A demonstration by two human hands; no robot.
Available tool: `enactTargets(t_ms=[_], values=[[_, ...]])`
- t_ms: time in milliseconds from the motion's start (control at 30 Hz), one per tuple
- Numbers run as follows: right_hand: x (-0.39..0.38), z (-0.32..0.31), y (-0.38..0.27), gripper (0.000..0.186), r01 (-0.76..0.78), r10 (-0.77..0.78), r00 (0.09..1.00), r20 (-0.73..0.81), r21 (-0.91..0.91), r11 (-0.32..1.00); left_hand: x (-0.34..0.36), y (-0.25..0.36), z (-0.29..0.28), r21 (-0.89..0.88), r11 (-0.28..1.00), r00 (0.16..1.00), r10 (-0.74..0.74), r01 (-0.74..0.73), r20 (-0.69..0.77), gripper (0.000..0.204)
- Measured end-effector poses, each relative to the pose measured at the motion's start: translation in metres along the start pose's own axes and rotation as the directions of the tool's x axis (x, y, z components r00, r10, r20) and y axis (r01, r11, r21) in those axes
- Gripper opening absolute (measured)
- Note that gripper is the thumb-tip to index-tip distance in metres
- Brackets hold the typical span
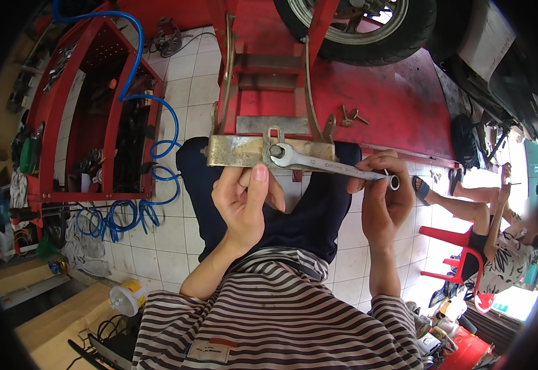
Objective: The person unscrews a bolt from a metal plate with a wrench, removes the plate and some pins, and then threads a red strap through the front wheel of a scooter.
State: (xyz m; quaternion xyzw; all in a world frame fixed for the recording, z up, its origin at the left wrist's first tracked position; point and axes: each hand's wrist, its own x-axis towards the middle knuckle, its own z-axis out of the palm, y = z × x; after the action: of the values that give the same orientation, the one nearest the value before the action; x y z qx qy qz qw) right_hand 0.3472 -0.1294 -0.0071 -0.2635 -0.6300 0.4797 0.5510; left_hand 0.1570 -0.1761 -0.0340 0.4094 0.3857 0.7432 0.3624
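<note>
In my right hand is a silver combination wrench, pinched near its ring end. Its open jaw sits at a bolt head on the front of a worn metal bracket. My left hand is at the bracket's lower edge, thumb up against it and fingers curled partly beneath, where their tips are hidden. The bracket joins two long metal arms on a red stand. Two loose bolts lie on the red platform to the right.
A motorcycle wheel stands on the red platform. A red tool cart is at left, beside a coiled blue air hose. On the right, another person sits on a red plastic chair. A white bucket stands lower left.
</note>
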Motion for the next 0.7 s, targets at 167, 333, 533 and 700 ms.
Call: enactTargets(t_ms=[167, 333, 533, 700], values=[[-0.003, 0.002, 0.002, 0.027, -0.022, 0.025, 0.999, -0.026, 0.103, 0.994, 0.0, 0.0, 0.001, -0.001, 1.0, 1.0, -0.002, 0.002, 0.0, 0.021], [-0.003, 0.001, 0.003, 0.028, 0.011, -0.006, 0.999, -0.037, 0.129, 0.992, 0.0, 0.0, 0.0, 0.018, 1.0, 1.0, -0.002, 0.002, 0.007, 0.022], [-0.001, 0.002, -0.005, 0.028, -0.019, 0.019, 1.0, 0.0, 0.091, 0.996, 0.0, -0.001, -0.001, 0.008, 1.0, 1.0, -0.005, 0.005, 0.008, 0.022], [0.007, 0.004, -0.009, 0.028, -0.14, 0.143, 0.989, -0.034, 0.079, 0.987, 0.0, 0.0, 0.001, -0.001, 1.0, 1.0, -0.011, 0.011, -0.002, 0.022]])
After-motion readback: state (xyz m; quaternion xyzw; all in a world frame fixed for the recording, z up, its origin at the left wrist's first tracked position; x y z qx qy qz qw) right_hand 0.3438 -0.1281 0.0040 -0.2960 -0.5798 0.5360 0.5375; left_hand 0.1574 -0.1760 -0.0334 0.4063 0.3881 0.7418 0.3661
